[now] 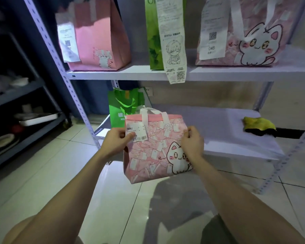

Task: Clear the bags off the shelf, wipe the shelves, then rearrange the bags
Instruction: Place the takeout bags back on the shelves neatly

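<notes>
Tiled floor below; left hand and right hand each grip a side of the pink cat bag, held before the lower shelf. Likely the rearranging step: it needs setting beside the green bag, clear of the yellow cloth.

Both hands, left and right, hold a pink cat bag before the lower shelf.

Place: a takeaway shop's storeroom or order pickup corner, it seems
Shelving: white slotted metal rack from 12 to 3 o'clock
Orders: pink bag, green bag, cat bag at 12 o'clock; each has a printed receipt with a QR code
Kitchenware: dark rack at 9 o'clock; tray; plate
Floor: glossy pale tiles at 6 o'clock
</notes>
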The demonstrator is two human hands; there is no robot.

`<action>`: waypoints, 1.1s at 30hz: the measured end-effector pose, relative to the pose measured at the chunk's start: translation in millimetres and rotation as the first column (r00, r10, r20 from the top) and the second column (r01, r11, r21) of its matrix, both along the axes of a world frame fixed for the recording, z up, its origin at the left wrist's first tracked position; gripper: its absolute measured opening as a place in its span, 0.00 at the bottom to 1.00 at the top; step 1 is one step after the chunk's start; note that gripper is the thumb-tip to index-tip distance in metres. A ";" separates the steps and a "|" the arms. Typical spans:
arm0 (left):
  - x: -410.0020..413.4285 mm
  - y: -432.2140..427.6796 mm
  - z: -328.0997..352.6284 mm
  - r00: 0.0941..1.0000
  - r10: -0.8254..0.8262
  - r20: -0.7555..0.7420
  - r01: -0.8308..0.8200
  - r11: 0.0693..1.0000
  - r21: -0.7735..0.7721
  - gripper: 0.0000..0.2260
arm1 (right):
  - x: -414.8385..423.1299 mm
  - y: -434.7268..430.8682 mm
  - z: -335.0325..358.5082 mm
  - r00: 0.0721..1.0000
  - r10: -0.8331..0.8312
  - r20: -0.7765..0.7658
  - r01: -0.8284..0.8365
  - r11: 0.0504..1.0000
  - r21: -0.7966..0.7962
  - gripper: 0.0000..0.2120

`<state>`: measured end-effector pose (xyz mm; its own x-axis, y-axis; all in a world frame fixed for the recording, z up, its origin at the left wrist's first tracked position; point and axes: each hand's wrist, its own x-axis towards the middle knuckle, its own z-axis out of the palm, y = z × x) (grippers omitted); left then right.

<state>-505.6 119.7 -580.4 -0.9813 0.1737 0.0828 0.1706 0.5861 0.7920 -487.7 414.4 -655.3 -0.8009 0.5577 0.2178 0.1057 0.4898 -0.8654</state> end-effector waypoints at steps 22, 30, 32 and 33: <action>8.2 -176.3 -2.1 0.912 0.353 -0.210 -0.401 0.875 -0.271 0.10 | -117.8 -136.7 1.3 0.916 0.277 0.292 -0.302 0.952 0.044 0.24; -7.1 -176.3 -1.9 0.866 0.418 -0.275 -0.481 0.846 -0.229 0.07 | -151.6 -139.7 -8.1 0.923 0.145 0.357 -0.216 0.962 0.168 0.05; -12.5 -170.0 -1.7 0.869 0.408 -0.278 -0.473 0.850 -0.231 0.07 | -146.0 -127.1 -12.5 0.933 0.096 0.347 -0.175 0.963 0.204 0.03; -15.6 -165.5 -2.2 0.876 0.396 -0.276 -0.459 0.859 -0.225 0.07 | -140.8 -117.5 -14.6 0.938 0.071 0.340 -0.152 0.964 0.218 0.04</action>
